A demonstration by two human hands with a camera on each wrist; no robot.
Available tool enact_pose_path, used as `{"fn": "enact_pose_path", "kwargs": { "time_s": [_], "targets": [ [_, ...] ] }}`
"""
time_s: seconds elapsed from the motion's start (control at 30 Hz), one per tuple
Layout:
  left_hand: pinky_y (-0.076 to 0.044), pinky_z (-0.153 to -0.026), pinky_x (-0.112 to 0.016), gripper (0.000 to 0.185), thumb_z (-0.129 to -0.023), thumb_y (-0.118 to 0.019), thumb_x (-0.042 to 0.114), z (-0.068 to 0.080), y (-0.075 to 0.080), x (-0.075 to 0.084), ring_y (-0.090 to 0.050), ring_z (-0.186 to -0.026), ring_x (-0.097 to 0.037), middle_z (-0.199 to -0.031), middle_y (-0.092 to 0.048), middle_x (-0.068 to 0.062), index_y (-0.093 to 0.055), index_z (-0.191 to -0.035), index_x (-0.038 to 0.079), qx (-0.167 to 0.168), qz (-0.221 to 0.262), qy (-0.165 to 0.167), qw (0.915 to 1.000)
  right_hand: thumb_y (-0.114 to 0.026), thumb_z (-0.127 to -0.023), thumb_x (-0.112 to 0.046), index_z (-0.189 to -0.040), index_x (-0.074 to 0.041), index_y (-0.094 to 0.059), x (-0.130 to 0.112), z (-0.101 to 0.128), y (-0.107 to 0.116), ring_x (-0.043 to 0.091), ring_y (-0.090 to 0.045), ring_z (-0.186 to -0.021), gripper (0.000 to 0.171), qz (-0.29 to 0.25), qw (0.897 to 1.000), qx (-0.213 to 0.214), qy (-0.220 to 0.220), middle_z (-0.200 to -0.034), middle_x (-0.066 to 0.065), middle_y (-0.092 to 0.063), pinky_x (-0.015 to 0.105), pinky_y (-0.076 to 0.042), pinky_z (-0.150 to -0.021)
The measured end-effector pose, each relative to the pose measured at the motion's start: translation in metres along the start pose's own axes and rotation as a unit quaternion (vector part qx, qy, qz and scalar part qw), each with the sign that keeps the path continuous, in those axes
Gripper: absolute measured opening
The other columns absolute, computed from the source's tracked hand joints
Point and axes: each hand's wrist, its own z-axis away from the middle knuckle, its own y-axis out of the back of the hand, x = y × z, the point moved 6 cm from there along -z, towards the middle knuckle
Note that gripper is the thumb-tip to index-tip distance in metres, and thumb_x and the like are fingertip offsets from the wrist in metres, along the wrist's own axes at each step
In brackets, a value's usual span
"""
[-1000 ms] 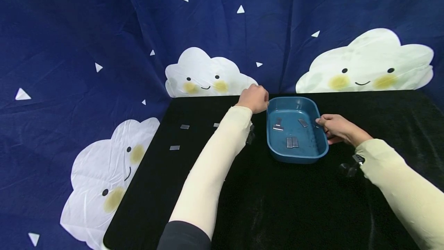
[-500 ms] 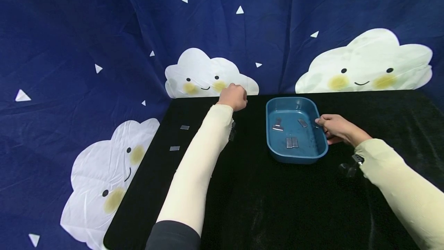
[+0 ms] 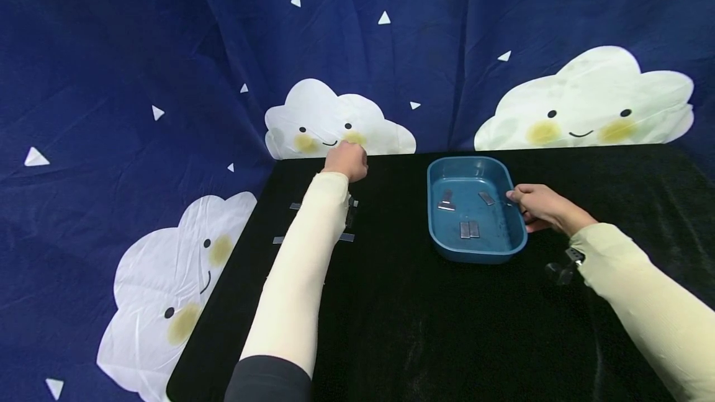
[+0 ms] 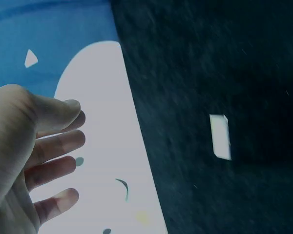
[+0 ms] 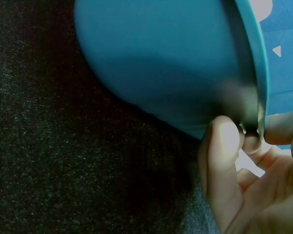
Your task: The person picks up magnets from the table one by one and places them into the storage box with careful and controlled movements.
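Note:
My left hand [image 3: 346, 161] hovers near the back of the black table, left of the blue basin [image 3: 475, 258]. In the left wrist view its fingers are loosely bent with the thumb by the index finger, and no object shows between them. A small flat metallic rectangle [image 4: 221, 137] lies on the table a little way from that hand. My right hand [image 3: 544, 206] grips the basin's right side, thumb and fingers on either side of the wall [image 5: 262, 73]. Inside the basin lie several similar rectangles, a pair [image 3: 469, 229] side by side and one [image 3: 486, 198] slanted.
More metallic rectangles lie on the black table [image 3: 391, 327] at the left, among them one [image 3: 278, 240] left of my sleeve and one [image 3: 346, 237] right of it. A blue curtain [image 3: 357, 36] with cloud prints hangs behind the table's far edge.
My left hand has moved left, away from the basin's left rim, towards the rectangles on the table. The right hand and the basin have stayed put.

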Motion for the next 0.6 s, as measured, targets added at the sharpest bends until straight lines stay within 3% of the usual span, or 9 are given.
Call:
{"fn": "enact_pose_path", "kwargs": {
  "time_s": [0.1,0.2,0.4,0.6],
  "targets": [
    [-0.047,-0.066,-0.035,0.023,-0.091,-0.061,0.016,0.004,-0.006,-0.017,-0.052,-0.077,-0.019,-0.076,-0.061,0.000,-0.066,-0.069,0.014,-0.009,0.013,0.020,0.9997,-0.031,-0.107,-0.038,-0.101,-0.011,-0.048,0.000,-0.002,0.000,0.016,-0.064,-0.078,0.032,0.002,1.000,0.004,-0.002,-0.090,0.004,-0.056,0.032,-0.057,-0.071],
    [-0.047,-0.064,-0.034,0.021,-0.092,-0.060,0.016,0.009,-0.008,-0.030,-0.054,-0.074,-0.019,-0.078,-0.064,-0.001,-0.068,-0.073,0.013,-0.012,0.021,0.033,0.9992,-0.031,-0.107,-0.037,-0.100,-0.011,-0.048,-0.001,-0.001,0.001,0.016,-0.063,-0.078,0.032,0.002,1.000,0.007,-0.003,-0.090,0.004,-0.055,0.032,-0.057,-0.071],
    [-0.053,-0.076,-0.041,0.017,-0.092,-0.059,0.016,0.017,-0.013,-0.055,-0.058,-0.079,-0.021,-0.089,-0.071,-0.005,-0.075,-0.086,0.011,-0.023,0.020,0.044,0.9986,-0.031,-0.107,-0.037,-0.101,-0.010,-0.048,-0.002,-0.001,0.001,0.016,-0.063,-0.078,0.033,0.002,1.000,0.010,-0.002,-0.092,0.005,-0.055,0.032,-0.058,-0.071],
    [-0.051,-0.081,-0.045,0.017,-0.088,-0.060,0.014,0.027,-0.026,-0.087,-0.055,-0.079,-0.022,-0.082,-0.063,-0.004,-0.071,-0.075,0.011,-0.034,0.016,0.073,0.9966,-0.030,-0.107,-0.037,-0.100,-0.011,-0.048,0.000,-0.003,-0.001,0.016,-0.065,-0.078,0.032,0.000,1.000,0.007,0.000,-0.091,0.004,-0.058,0.032,-0.057,-0.070]
  ]
}}
